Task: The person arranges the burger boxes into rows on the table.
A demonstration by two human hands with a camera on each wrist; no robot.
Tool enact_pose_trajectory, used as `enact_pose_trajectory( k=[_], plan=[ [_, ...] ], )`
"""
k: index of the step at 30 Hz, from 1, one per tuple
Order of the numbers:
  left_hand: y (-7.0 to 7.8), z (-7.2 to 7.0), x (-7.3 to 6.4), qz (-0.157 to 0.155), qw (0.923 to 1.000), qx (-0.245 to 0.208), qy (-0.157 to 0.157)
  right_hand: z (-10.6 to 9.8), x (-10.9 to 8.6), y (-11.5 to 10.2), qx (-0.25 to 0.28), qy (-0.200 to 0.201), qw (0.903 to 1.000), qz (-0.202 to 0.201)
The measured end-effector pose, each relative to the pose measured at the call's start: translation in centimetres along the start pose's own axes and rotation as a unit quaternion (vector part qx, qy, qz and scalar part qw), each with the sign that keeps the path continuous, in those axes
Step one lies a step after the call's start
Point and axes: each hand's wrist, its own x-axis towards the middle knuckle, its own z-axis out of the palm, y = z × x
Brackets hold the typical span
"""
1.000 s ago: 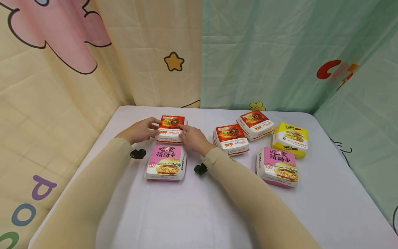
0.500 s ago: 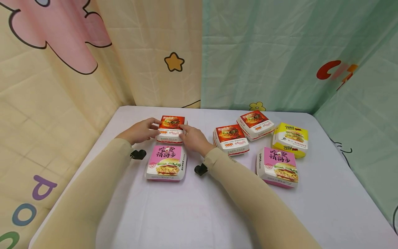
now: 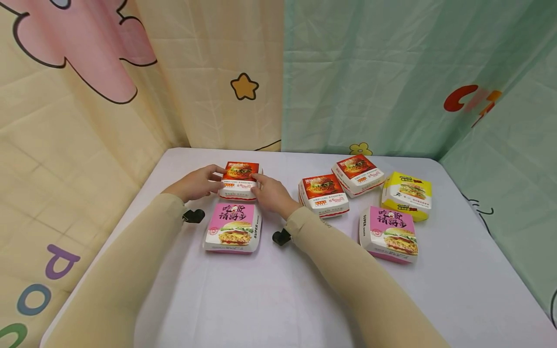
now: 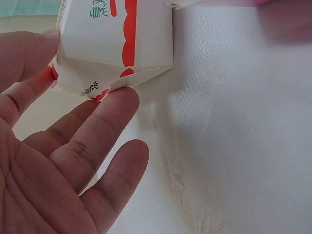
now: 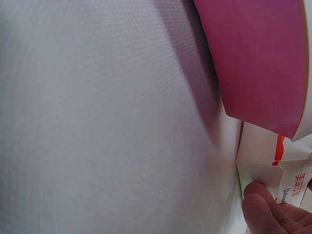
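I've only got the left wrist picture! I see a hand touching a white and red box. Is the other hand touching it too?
Observer: Yes, the right hand touches the right side of that red-and-white box.
Operator: Ooh, what's on its top?
Observer: A burger picture on a red background.
Operator: Are there any yellow boxes?
Observer: Just one yellow box, over to the right of both hands.

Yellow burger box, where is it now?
Head view: the yellow burger box is on the right side of the table, just behind the pink box on that side and right of the rear red box.
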Motion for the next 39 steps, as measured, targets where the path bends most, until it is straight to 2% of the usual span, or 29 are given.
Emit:
enact_pose_trajectory(
  k=[18,24,39],
  plan=[
    [-0.29,-0.04,0.15,-0.003,1.0000,-0.001,0.004,0.04,-0.16,-0.12,0.006,-0.002,0.9999,0.015],
    [-0.12,-0.12,-0.03,0.006,1.0000,0.005,0.002,0.12,-0.11,-0.11,0.007,0.002,0.9999,0.013],
    [0.25,-0.40,-0.63,0.004,0.9992,0.038,0.005,-0.29,-0.49,-0.41,0.020,0.008,0.9997,-0.010]
  ],
)
